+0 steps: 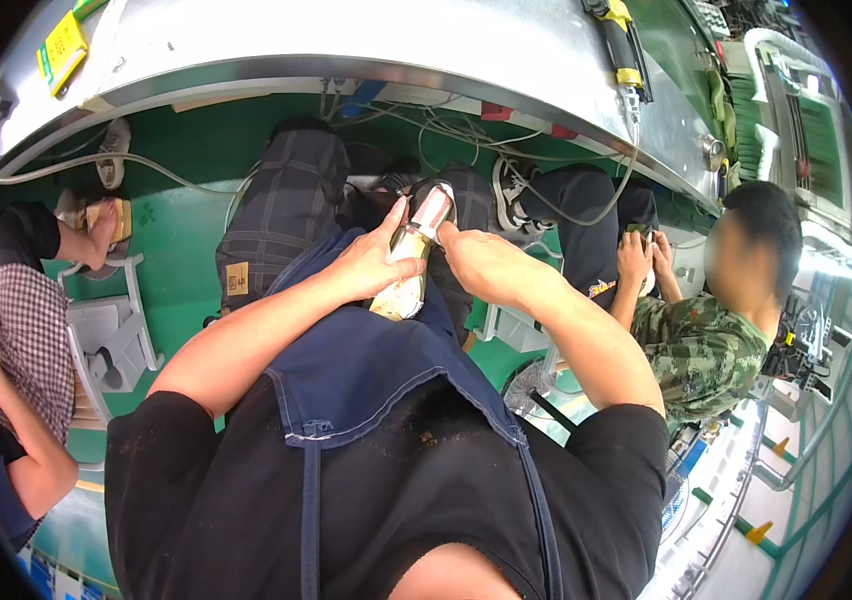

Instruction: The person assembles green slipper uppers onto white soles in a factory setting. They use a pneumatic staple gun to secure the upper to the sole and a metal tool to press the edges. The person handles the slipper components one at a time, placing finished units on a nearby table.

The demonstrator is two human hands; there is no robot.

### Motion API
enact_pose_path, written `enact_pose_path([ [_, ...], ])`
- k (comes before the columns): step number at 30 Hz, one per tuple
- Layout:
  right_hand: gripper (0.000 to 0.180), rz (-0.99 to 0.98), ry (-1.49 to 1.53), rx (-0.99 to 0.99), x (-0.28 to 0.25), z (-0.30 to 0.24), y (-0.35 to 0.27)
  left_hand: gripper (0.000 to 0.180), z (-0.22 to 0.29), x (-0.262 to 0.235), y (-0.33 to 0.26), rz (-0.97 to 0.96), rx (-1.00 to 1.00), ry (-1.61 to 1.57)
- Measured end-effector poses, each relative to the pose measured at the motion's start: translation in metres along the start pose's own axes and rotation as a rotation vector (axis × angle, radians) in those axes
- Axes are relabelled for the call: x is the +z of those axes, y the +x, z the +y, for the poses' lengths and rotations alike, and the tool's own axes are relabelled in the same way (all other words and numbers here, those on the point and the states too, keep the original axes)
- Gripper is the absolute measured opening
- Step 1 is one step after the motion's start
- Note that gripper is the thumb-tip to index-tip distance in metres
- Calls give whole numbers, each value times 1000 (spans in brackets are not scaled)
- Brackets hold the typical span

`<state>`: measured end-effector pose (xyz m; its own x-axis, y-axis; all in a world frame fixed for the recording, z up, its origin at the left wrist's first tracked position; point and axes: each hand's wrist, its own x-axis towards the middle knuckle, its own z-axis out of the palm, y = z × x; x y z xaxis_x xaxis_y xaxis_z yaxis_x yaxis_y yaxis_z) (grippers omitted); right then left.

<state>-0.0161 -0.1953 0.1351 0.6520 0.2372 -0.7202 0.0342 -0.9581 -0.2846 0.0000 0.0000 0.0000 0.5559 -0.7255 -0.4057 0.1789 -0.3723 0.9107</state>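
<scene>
Over my lap I hold an elongated piece point(430, 212) with a shiny, reddish and silver upper part and a mottled cream-yellow lower end. Its exact kind cannot be made out. My left hand point(374, 262) is closed around its left side, the thumb lying across the front and the fingers partly hidden behind. On the other side, my right hand point(471, 258) is closed against the upper part, near a silvery band. Whether a small tool is in those right fingers is hidden. Below the piece spreads my dark blue apron point(356, 375).
A metal-edged workbench point(376, 45) runs along the far side, with a yellow-and-black handheld tool point(624, 45) and a yellow box point(63, 52) on it. Cables point(446, 125) hang beneath. A co-worker point(711, 330) sits at right, another point(21, 330) at left.
</scene>
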Motion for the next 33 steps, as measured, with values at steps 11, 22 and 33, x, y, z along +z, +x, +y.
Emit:
enact_pose_path([
  [11, 25, -73, -16, -65, 0, 11, 5, 115, -3, 0, 0, -20, -31, -32],
  [22, 19, 217, 466, 44, -14, 58, 11, 113, 6, -4, 38, -47, -78, -17],
  [33, 45, 721, 956, 176, 57, 106, 59, 50, 20, -9, 85, 330, 297, 220],
])
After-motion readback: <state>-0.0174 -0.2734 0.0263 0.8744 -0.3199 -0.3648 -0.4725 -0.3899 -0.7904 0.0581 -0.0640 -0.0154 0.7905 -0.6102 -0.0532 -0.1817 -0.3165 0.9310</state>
